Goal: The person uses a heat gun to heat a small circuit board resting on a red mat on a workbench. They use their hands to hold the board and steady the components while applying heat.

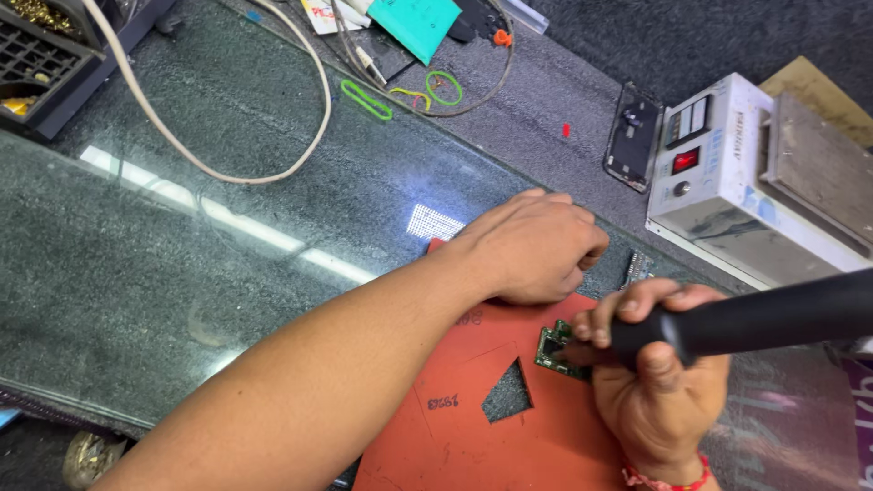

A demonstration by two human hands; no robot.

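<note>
A small green circuit board (552, 349) lies on a red-orange rubber mat (473, 427) that has a triangular hole cut in it. My right hand (659, 382) grips a thick black tool handle (755, 318), with its tip hidden at the board's right edge. My left hand (532, 244) reaches across from the lower left, fingers curled, resting on the mat's far edge just above the board. Whether it pinches something small is hidden.
A white box-shaped unit with a red switch and a metal top plate (755, 182) stands at the right. A phone frame (632, 136) lies beside it. A cream cable (227, 173), green rubber bands (366, 98), a teal card (414, 23) and a parts tray (36, 59) lie at the back.
</note>
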